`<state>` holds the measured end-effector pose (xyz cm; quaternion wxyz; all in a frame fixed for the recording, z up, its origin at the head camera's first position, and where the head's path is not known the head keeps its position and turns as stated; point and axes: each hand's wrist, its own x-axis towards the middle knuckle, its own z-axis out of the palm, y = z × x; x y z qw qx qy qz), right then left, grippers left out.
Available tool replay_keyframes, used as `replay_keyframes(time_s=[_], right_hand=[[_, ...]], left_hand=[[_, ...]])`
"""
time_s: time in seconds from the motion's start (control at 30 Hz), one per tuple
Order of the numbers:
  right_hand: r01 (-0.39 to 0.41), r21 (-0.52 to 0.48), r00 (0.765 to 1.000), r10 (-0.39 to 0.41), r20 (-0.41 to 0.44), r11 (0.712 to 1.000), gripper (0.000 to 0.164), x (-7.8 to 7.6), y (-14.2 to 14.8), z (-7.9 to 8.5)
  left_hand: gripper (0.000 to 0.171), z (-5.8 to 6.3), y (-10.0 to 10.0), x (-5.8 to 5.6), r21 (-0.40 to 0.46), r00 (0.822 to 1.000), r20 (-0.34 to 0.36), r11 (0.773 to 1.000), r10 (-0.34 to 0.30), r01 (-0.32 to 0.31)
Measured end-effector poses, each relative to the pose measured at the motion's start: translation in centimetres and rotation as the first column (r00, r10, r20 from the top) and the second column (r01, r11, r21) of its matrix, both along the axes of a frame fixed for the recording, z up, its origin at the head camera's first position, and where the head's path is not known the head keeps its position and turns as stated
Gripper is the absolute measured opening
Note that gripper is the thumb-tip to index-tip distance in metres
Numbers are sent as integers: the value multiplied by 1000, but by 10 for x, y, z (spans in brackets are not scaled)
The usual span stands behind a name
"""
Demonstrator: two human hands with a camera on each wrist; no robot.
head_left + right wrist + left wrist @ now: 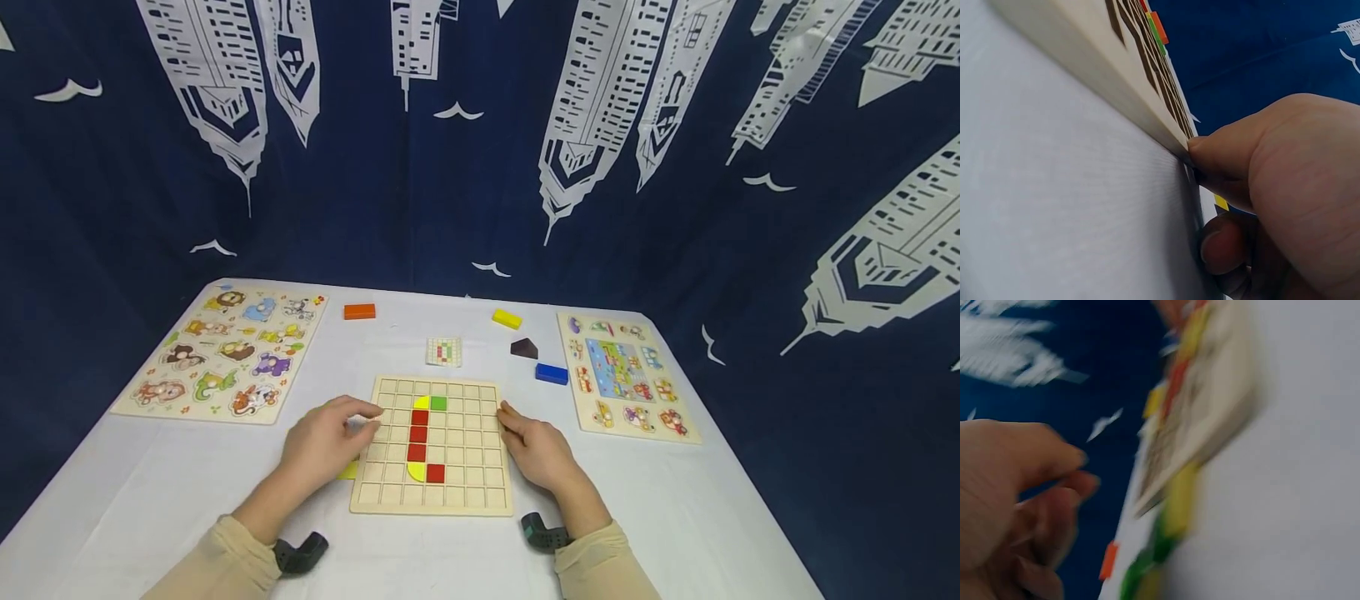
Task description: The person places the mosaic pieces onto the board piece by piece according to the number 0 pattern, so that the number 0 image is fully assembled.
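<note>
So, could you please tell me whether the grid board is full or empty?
Neither: the grid board is partly filled. Red tiles, yellow tiles and a green tile occupy some squares; most are bare.

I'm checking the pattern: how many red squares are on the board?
4. Three red squares form a column between the two rounded yellow pieces; the fourth red square is right of the lower yellow piece. None looks hidden.
</note>
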<state>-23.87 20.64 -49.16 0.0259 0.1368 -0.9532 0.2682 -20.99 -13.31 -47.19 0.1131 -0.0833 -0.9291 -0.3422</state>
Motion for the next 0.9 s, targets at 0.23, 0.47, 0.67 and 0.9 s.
replay_keyframes(time_s=[0.23, 0.47, 0.67, 0.9], right_hand=[[-7, -8, 1000, 7, -8, 1000, 41, 0, 0, 0], [-2, -22, 1000, 2, -1, 1000, 42, 0, 0, 1], [-4, -26, 1000, 4, 6, 1000, 42, 1, 0, 3], [2, -23, 1000, -2, 12, 1000, 41, 1, 1, 2]], left_hand=[[28, 18, -66, -2, -165, 970, 237, 986, 53, -14], [42, 13, -75, -3, -188, 952, 299, 975, -58, 118], [36, 7, -74, -5, -171, 959, 266, 974, -101, 150], [37, 3, -80, -8, -122, 953, 283, 982, -105, 145]])
